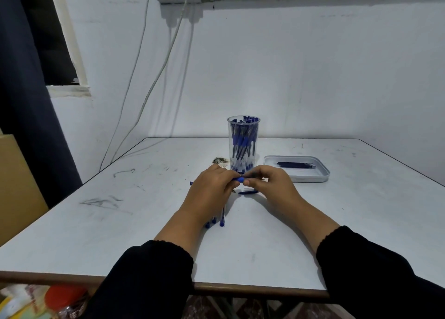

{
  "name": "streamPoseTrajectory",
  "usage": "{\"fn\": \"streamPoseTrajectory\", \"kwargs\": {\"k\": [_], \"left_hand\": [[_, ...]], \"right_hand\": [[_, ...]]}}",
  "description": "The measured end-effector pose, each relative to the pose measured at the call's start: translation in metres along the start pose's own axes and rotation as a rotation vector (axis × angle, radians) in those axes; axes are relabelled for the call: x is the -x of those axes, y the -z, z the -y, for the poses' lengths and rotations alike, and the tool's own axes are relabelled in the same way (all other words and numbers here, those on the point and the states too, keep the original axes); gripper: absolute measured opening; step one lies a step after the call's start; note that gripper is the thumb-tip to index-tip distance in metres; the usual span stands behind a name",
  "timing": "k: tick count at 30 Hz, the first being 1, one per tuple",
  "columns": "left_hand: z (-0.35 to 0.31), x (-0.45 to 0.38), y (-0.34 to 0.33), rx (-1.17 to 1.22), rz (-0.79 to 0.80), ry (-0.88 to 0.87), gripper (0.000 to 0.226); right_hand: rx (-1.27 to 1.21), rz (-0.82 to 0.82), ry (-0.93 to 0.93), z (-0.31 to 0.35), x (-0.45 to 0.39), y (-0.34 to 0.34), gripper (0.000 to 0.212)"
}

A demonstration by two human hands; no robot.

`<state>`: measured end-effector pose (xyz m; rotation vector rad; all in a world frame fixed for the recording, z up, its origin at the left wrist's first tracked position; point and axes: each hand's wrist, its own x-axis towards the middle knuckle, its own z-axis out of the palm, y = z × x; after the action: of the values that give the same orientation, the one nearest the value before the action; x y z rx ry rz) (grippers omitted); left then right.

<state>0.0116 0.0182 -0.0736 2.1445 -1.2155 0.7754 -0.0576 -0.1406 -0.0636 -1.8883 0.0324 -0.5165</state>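
Observation:
Both hands meet over the middle of the white table (144,222). My left hand (209,191) and my right hand (267,186) each pinch one end of a blue pen part (238,179) held between them. Just behind the hands stands a clear cup (243,142) full of blue pens. Several loose pens (222,218) lie on the table under my left wrist, partly hidden. A blue cap or pen piece (248,192) lies below my right fingers. A shallow white tray (320,176) holding dark refills (296,165) sits to the right.
The table stands against a white wall, with cables (154,82) hanging down at the left. A small patterned scrap (220,160) lies left of the cup. A dark curtain (24,101) and a cardboard box (16,186) are at the far left. Bags lie under the front edge.

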Motion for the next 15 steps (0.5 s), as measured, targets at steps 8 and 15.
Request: {"fn": "streamPoseTrajectory", "kwargs": {"k": [8, 15], "left_hand": [[0.0005, -0.0003, 0.0009, -0.008, -0.017, -0.016, 0.013], [0.0031, 0.0000, -0.0010, -0.016, -0.024, -0.028, 0.013]], "right_hand": [[-0.134, -0.004, -0.073, 0.0018, 0.0005, -0.0011, 0.018], [-0.110, 0.031, -0.099, 0.0010, 0.0004, -0.0021, 0.010]]}}
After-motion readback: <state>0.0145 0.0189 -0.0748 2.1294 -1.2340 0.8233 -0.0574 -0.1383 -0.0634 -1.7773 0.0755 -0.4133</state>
